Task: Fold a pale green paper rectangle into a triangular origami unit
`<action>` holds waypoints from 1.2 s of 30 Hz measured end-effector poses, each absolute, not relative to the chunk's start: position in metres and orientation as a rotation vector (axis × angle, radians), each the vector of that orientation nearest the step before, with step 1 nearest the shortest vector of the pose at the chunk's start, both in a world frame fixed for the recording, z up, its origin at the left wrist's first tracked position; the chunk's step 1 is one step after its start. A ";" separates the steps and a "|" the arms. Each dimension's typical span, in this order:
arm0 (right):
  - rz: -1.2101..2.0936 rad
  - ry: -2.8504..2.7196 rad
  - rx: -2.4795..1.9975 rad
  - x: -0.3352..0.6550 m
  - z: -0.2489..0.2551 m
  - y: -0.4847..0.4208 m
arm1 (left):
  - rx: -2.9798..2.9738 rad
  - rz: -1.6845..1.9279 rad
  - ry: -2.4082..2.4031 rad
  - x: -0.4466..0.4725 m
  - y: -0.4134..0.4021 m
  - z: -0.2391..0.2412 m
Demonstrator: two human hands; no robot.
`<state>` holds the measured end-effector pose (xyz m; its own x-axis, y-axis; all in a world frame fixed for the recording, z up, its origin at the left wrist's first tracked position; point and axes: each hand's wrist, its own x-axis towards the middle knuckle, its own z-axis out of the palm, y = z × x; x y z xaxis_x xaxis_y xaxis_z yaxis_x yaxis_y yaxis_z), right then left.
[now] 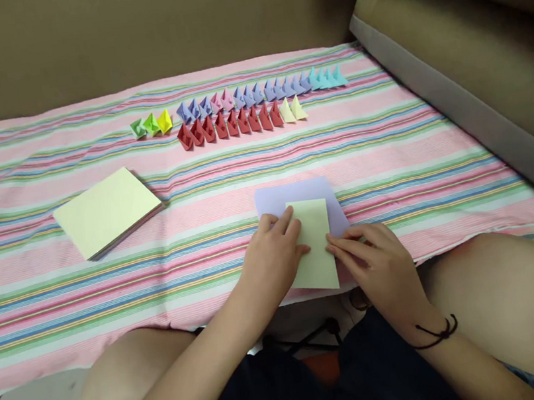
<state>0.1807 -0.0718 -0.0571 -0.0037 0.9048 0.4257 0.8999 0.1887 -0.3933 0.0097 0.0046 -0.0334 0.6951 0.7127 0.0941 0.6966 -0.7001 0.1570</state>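
A pale yellow-green sheet of paper (pixel 316 243), folded to a narrow rectangle, lies on a lilac sheet (pixel 296 194) near the front edge of the striped cloth. My left hand (pixel 273 259) presses on the sheet's left side with its fingers laid flat on the paper. My right hand (pixel 381 260) rests at the sheet's right edge, fingertips pinching or pressing the fold. Both hands touch the same sheet.
A stack of pale yellow paper (pixel 105 211) lies to the left. Two rows of small folded paper boats (pixel 238 112) in green, yellow, purple, pink, red and teal stand at the back. The pink striped cloth (pixel 60 291) covers the surface; a cushion edge (pixel 457 98) runs along the right.
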 end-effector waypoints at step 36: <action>0.083 -2.107 -1.868 0.183 -0.047 -0.058 | 2.776 0.261 1.182 0.010 0.005 -0.031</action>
